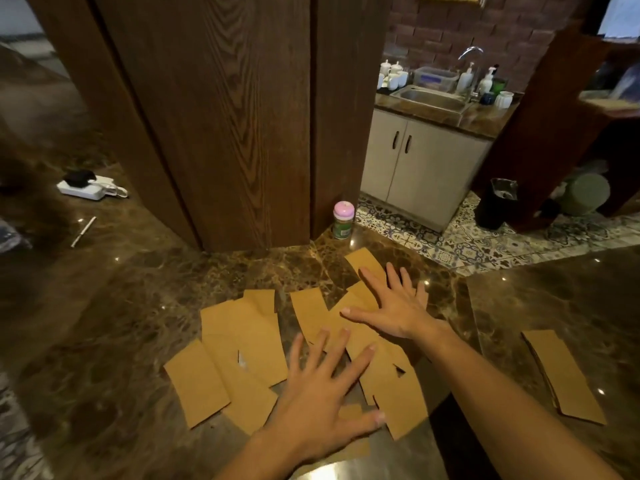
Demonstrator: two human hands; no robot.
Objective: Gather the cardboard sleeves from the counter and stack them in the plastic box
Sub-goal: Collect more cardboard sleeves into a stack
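Cardboard sleeves [242, 341] lie scattered and overlapping on the dark marble surface [121, 341]. Left hand [318, 393] and right hand [394, 306] are flat over the pile, fingers spread. A separate sleeve stack [562, 375] lies well to the right.

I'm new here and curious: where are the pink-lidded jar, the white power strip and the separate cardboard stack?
pink-lidded jar [343, 210]: head view, pink lid.
white power strip [86, 191]: head view, white body.
separate cardboard stack [562, 375]: head view, top sheet.

Head-worn view, down onto counter [104, 323]
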